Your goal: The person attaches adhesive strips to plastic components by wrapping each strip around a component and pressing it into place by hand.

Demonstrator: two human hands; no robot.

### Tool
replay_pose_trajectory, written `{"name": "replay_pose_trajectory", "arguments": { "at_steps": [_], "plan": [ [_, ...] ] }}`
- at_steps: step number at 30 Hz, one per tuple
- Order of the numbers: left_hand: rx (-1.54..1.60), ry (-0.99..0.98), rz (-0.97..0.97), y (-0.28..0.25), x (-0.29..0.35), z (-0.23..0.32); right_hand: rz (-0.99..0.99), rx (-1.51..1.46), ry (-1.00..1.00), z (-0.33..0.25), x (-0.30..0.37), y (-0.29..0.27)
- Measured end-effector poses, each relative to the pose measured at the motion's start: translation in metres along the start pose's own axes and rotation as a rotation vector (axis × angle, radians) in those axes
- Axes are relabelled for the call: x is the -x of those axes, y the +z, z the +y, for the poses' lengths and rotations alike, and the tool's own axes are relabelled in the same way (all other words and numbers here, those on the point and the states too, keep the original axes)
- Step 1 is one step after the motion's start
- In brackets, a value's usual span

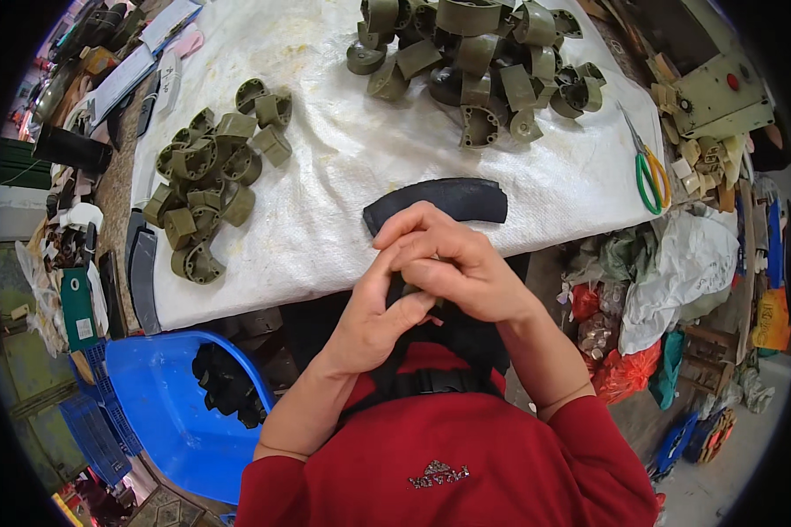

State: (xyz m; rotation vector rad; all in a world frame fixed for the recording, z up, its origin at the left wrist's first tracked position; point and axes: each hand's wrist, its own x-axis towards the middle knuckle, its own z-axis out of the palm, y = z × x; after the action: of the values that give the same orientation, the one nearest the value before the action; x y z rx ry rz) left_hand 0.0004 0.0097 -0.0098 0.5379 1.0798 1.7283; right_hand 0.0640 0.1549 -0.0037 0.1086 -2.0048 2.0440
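Observation:
My left hand (369,316) and my right hand (457,268) meet in front of my chest, at the near edge of the covered table. Fingers of both are curled together around something small. Only a dark sliver shows between them, so I cannot make out what it is. Just beyond my fingertips lies a curved black strip (453,198), flat on the white woven sheet (316,211). Olive-green curved plastic pieces with small holes form a smaller pile (206,167) at the left. A larger heap (479,57) of similar pieces sits at the far side.
Scissors (649,176) with green and yellow handles lie at the table's right edge. A blue basin (158,386) holding black pieces (228,382) stands below left. Bags (628,369) crowd the floor at right. A green metal box (725,97) with a red button stands far right.

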Motion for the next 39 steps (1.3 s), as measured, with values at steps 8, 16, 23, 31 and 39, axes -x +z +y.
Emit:
{"name": "replay_pose_trajectory", "arguments": {
  "at_steps": [8, 16, 23, 31, 39],
  "plan": [
    [0.158, 0.161, 0.295, 0.008, -0.003, -0.001, 0.075, 0.047, -0.128, 0.019, 0.016, 0.029],
    [0.04, 0.324, 0.452, -0.024, 0.036, 0.009, 0.082, 0.394, -0.269, 0.023, 0.011, 0.024],
    [-0.74, 0.258, 1.481, -0.136, 0.161, -0.013, 0.197, 0.894, -0.284, 0.017, -0.006, -0.022],
    [-1.453, -0.722, 1.516, -0.186, 0.233, -0.057, 0.015, 1.126, -0.249, 0.012, -0.014, -0.025],
    [-1.725, 0.076, 1.53, -0.188, 0.205, -0.032, -0.076, 1.161, -0.154, 0.019, -0.024, -0.022]
  ]
}}
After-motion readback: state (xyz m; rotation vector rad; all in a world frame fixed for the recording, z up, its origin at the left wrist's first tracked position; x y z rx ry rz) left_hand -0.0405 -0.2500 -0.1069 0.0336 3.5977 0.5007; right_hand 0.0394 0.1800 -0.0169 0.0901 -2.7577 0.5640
